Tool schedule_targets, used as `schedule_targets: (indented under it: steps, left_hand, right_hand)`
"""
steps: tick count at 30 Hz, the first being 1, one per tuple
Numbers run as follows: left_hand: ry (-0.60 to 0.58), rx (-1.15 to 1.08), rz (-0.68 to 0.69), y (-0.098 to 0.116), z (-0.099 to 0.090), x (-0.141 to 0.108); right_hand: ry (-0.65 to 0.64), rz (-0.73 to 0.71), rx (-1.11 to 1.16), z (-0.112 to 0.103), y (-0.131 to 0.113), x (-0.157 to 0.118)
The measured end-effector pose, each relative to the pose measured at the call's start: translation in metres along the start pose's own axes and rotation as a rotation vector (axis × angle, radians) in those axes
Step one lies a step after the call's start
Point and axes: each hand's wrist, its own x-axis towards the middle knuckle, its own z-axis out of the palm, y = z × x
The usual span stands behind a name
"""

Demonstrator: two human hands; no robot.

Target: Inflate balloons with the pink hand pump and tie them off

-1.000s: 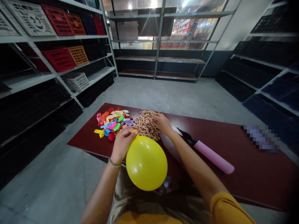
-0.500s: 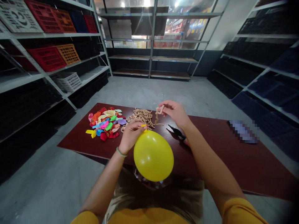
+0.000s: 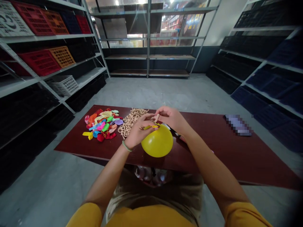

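Note:
My left hand (image 3: 142, 131) is shut on the narrow neck of an inflated yellow balloon (image 3: 157, 142), which hangs over the table's near edge. My right hand (image 3: 171, 118) pinches a small tan rubber band (image 3: 156, 118) right beside the balloon's neck, its fingertips nearly meeting my left hand. A heap of tan rubber bands (image 3: 130, 121) lies just beyond my left hand. Left of it is a pile of uninflated multicoloured balloons (image 3: 101, 125). A hand pump (image 3: 174, 132) is mostly hidden behind my right forearm.
The dark red table (image 3: 71, 146) stretches right, with a pixelated flat item (image 3: 238, 125) on it. Metal shelves holding plastic crates line the left, right and far side. Concrete floor surrounds the table.
My right hand has moved left from the heap, carrying a band to the balloon's neck. The balloon looks smaller and farther forward, and my right forearm now covers the pump.

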Motion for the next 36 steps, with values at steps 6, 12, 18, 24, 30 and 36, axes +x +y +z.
schedule_targets:
  steps: [6,12,18,24,30,36]
  left_hand:
    - [0.084,0.092,-0.032,-0.002,-0.002,-0.003]
    - [0.106,0.107,-0.14,0.001,-0.006,0.001]
    - [0.101,-0.202,-0.485,0.01,-0.008,0.007]
    - [0.126,-0.331,-0.63,0.01,-0.011,0.004]
    - [0.152,-0.266,-0.629,-0.001,-0.01,0.004]
    - [0.135,-0.297,-0.637,-0.02,-0.003,0.005]
  right_hand:
    - [0.105,-0.05,-0.14,0.002,0.01,-0.012]
    - [0.272,-0.236,-0.605,0.017,0.002,-0.031]
    - [0.352,-0.133,-0.464,0.022,0.015,-0.035]
    - [0.429,-0.111,-0.324,0.027,0.032,-0.036]
    - [0.356,-0.348,-0.5,0.028,0.029,-0.039]
    - [0.236,-0.526,-1.157,0.043,0.002,-0.042]
